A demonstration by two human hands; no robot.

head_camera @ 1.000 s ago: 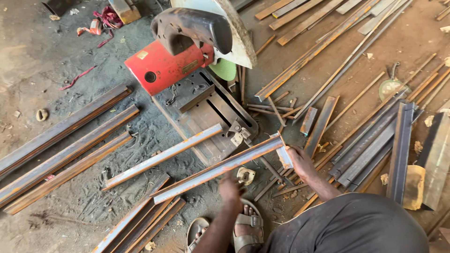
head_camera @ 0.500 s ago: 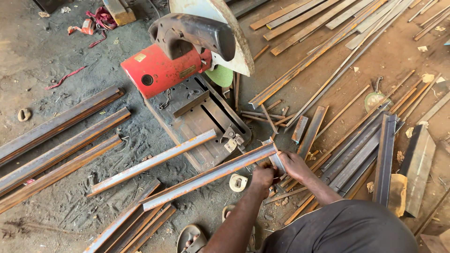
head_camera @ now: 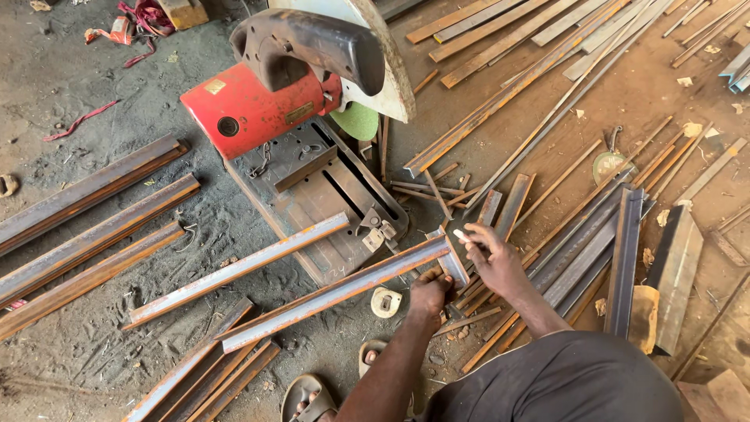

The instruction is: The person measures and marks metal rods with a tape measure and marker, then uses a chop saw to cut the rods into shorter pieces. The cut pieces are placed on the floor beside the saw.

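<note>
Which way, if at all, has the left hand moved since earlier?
Yes. Against the saw base, the left hand moved rightward, to the end of the angle bar.

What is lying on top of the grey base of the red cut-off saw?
One rusty angle bar lies across the base's front corner, its end on the plate near the clamp. The saw's red motor and black handle cover the rear of the base.

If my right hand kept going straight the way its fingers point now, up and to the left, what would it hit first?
Probably the cut end of the angle iron bar: the right hand, holding a small white piece of chalk, hovers right beside it. Past that lies the chop saw's base. Depth is hard to judge from above.
</note>
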